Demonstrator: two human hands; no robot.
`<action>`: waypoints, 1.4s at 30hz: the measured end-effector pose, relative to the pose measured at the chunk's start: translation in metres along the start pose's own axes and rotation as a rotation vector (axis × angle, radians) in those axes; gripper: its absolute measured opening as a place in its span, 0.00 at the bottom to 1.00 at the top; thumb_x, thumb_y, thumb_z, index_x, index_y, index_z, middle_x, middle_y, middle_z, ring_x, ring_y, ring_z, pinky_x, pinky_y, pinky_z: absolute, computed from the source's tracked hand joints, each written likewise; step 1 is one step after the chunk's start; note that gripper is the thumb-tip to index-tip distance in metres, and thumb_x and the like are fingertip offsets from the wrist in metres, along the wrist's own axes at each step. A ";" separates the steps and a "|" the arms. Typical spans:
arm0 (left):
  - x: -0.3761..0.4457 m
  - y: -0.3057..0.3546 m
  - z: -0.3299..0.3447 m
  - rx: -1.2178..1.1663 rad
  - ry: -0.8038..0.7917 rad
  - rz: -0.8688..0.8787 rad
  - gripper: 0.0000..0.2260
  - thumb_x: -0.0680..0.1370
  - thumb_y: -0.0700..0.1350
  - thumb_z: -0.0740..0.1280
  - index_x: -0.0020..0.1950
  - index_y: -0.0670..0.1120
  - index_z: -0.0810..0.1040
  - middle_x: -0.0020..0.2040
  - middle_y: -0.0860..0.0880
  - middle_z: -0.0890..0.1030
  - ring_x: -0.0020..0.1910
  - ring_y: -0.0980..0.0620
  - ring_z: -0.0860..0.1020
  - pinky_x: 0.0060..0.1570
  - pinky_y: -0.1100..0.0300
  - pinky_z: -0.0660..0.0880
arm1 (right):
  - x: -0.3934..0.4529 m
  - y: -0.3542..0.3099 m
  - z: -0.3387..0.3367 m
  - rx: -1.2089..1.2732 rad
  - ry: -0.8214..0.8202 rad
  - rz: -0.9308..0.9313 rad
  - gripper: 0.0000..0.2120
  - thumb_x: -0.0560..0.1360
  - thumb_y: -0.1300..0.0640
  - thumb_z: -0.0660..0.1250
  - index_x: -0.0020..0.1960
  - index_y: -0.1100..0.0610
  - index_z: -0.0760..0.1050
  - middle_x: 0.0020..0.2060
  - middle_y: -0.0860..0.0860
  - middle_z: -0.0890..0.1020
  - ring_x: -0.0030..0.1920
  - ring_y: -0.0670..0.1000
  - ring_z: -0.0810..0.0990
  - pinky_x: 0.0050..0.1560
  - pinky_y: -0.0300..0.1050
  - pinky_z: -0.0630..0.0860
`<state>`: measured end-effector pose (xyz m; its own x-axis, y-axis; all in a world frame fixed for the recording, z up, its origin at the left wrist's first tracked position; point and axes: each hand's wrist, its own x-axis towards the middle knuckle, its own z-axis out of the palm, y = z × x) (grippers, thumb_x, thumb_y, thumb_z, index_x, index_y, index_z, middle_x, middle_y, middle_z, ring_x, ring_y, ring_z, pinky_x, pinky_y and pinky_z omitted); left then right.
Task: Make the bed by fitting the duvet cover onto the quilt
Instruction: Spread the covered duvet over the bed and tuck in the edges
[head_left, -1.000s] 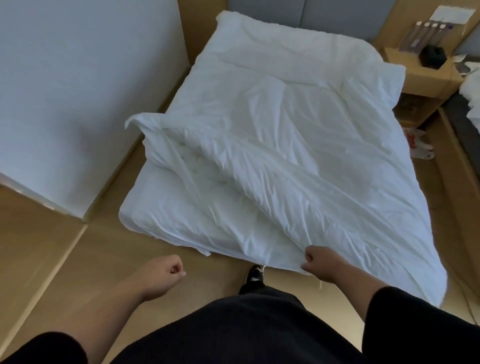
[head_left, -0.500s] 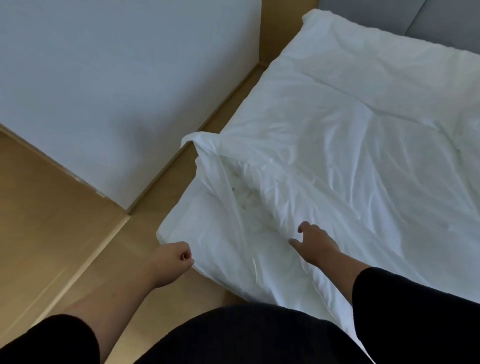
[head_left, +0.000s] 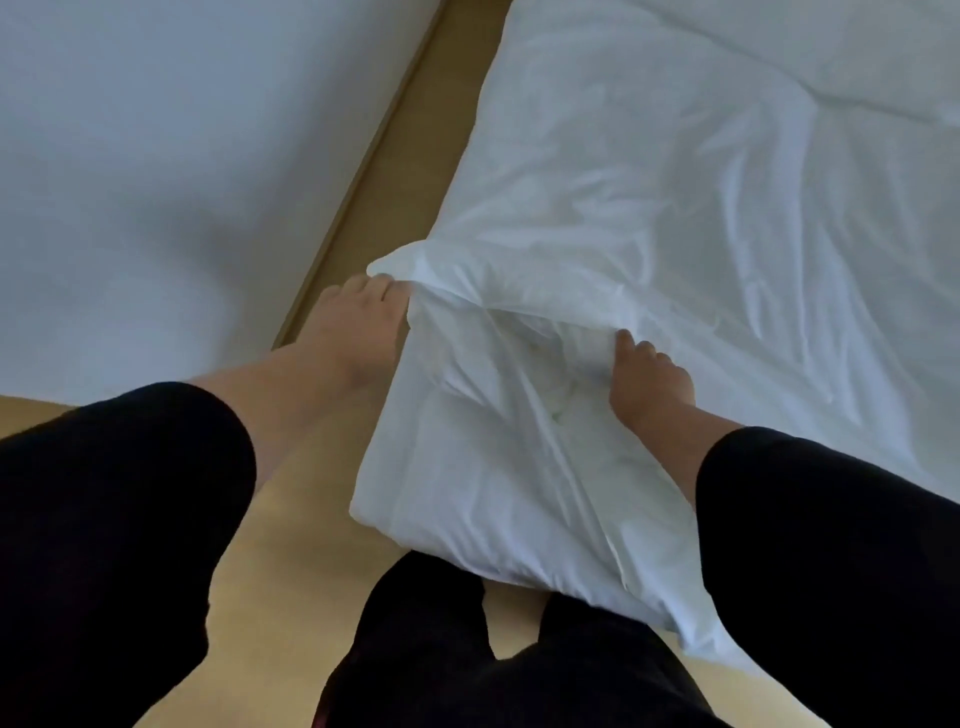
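Note:
A white duvet cover lies spread over the bed, wrinkled, with its near left corner lifted into a peak. Under the lifted edge the white quilt shows as a crumpled mass inside the opening. My left hand grips the cover's raised corner at its left side, fingertips hidden in the cloth. My right hand pinches the cover's open edge a little to the right, thumb up against the fabric. The bed's near corner hangs just in front of my legs.
A white wall with a wooden skirting strip runs close along the bed's left side, leaving a narrow band of wooden floor. My dark trousers fill the bottom of the view.
I have moved in close to the bed's left corner. My left hand went from a loose fist above the floor to gripping the cover's corner; my right hand shifted left along the edge and closed on it.

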<state>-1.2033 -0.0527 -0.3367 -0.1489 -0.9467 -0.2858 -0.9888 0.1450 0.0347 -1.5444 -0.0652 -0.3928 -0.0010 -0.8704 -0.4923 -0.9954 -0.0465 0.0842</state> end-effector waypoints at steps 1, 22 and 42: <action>0.020 -0.007 0.002 0.069 -0.014 0.043 0.26 0.77 0.42 0.59 0.76 0.44 0.62 0.74 0.43 0.66 0.72 0.40 0.65 0.68 0.44 0.66 | 0.005 -0.005 0.001 0.032 -0.008 0.007 0.22 0.79 0.61 0.57 0.72 0.57 0.60 0.58 0.58 0.74 0.54 0.60 0.77 0.45 0.51 0.72; -0.131 -0.061 0.073 0.257 -1.000 0.241 0.18 0.81 0.43 0.58 0.69 0.55 0.74 0.68 0.52 0.76 0.67 0.51 0.75 0.64 0.58 0.71 | -0.163 -0.095 0.080 0.246 -0.940 -0.357 0.22 0.79 0.49 0.66 0.72 0.51 0.70 0.70 0.51 0.73 0.69 0.55 0.72 0.64 0.47 0.68; -0.180 0.242 0.185 -0.003 -0.849 0.198 0.09 0.80 0.46 0.57 0.57 0.48 0.73 0.52 0.51 0.77 0.51 0.50 0.77 0.46 0.59 0.71 | -0.295 0.228 0.239 1.275 -0.426 0.845 0.14 0.79 0.65 0.63 0.64 0.66 0.75 0.41 0.56 0.79 0.38 0.53 0.79 0.40 0.47 0.75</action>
<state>-1.4141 0.2056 -0.4537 -0.2625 -0.3696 -0.8913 -0.9457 0.2819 0.1616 -1.7940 0.2978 -0.4358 -0.3795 -0.2260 -0.8972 -0.1188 0.9736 -0.1950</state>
